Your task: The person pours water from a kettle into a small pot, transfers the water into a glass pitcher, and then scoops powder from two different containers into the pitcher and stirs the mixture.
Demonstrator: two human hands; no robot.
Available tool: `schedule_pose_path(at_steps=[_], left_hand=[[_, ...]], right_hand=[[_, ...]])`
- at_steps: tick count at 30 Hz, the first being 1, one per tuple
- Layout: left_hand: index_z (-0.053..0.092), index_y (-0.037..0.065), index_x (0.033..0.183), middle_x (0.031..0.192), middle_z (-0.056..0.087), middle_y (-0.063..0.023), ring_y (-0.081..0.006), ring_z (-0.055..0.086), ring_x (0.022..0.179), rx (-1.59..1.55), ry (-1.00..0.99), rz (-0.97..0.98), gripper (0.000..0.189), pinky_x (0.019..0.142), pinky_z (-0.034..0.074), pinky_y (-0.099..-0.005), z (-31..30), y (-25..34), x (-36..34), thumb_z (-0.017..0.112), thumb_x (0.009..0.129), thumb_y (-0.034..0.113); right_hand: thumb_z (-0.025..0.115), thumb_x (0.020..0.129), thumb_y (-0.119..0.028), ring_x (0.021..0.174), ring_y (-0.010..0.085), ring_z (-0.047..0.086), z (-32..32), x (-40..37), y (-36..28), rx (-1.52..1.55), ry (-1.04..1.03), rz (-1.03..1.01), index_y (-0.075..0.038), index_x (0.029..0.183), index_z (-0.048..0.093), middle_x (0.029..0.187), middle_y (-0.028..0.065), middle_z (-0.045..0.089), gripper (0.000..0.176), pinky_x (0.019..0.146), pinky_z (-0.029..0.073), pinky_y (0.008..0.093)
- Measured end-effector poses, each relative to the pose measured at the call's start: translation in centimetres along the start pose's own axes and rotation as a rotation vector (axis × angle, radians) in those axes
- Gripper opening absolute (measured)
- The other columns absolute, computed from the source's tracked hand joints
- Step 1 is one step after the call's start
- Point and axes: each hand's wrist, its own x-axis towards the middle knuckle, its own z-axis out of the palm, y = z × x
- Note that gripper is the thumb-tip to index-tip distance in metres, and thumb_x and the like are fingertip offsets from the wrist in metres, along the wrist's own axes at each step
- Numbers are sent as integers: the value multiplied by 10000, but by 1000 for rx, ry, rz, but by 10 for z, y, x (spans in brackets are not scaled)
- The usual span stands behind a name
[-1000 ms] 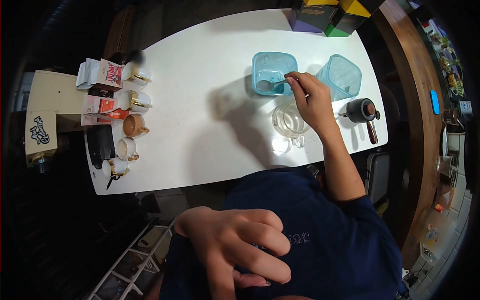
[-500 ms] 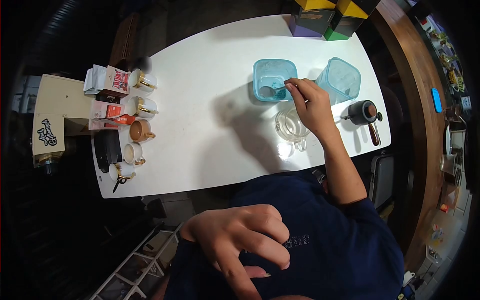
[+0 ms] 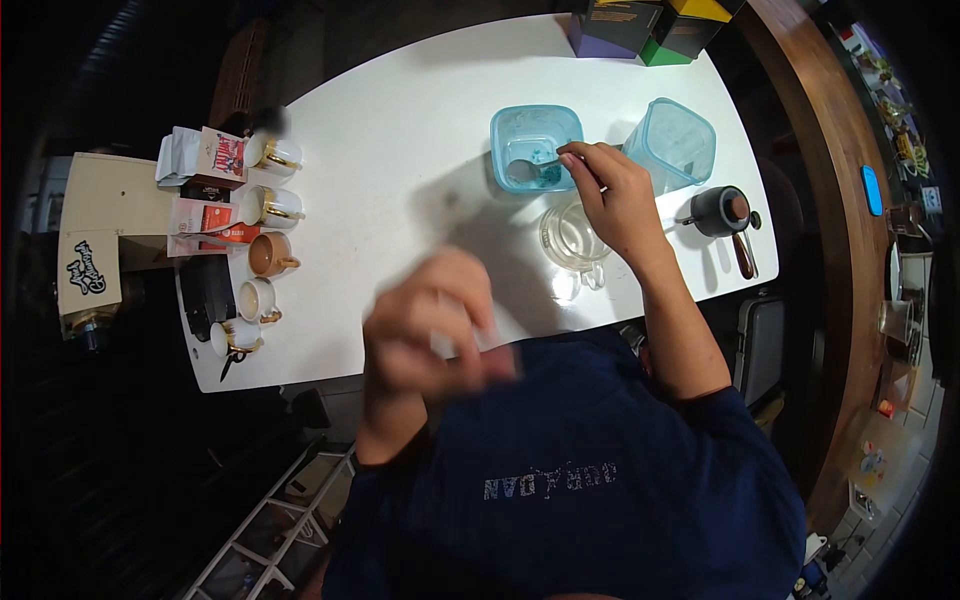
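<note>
My right hand (image 3: 612, 190) pinches the handle of a spoon (image 3: 522, 170), whose bowl is inside the square blue container (image 3: 537, 120), over some blue-green bits at its bottom. Just below that hand is a clear glass mug (image 3: 575, 240), partly covered by it. A second blue container (image 3: 672, 145), taller, lies tilted to the right. My left hand (image 3: 430, 330) is raised above the table's front edge, blurred by motion, its fingers bent; whether it holds anything cannot be made out.
Several cups, among them a brown one (image 3: 270, 255), line the left side beside coffee bags (image 3: 205, 155). At the right are a dark pot with a wooden handle (image 3: 720, 212) and, at the back, dark boxes (image 3: 615, 30). A beige box (image 3: 90, 240) stands far left.
My left hand has risen from in front of my shirt to over the table's front edge. My right hand still holds the spoon in the container. The view has shifted slightly.
</note>
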Motion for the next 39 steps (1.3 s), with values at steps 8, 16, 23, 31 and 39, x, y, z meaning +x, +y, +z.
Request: schedule_pose_path(at_steps=[8,16,23,31,39], left_hand=[[714,38,919,876,689,-82,-151,610,771,535,263,-653,122,731,474,-274,-46,-139,-6,686,800,46],[335,102,1387,1333,462,-125,-295,422,1258,610,-153,-538,1037,1065,355,-395,-21,-168,10,873,507,221],[408,89,1314,1315,480,-120,-293,448,1234,497,-158,-683,954,1045,375,-379,-12,-156,23,878,493,212],[375,110,1338,1329,467,-113,-298,435,1243,615,-144,-586,970,1049,369,-386,-17,-171,4,870,509,209],[358,112,1347,1354,448,-102,-302,420,1257,658,-135,-484,980,1060,354,-394,-13,-168,6,864,515,216]], right_hand=[[598,876,-113,601,281,572,-2,-7,-1,4,-13,-1,-12,938,640,735,134,597,126,570,451,354],[628,837,-70,630,271,575,-3,-15,-2,-10,-22,-33,-17,917,644,711,124,587,98,570,449,362],[638,823,-71,649,267,580,-6,-14,3,-47,-32,-67,-18,921,647,711,116,590,111,586,455,364],[626,840,-66,621,265,583,-6,-15,-2,-10,-29,-4,-7,927,643,714,120,596,107,565,457,355],[604,866,-52,591,225,591,-4,-13,1,28,65,55,6,931,649,730,131,623,98,542,454,302]])
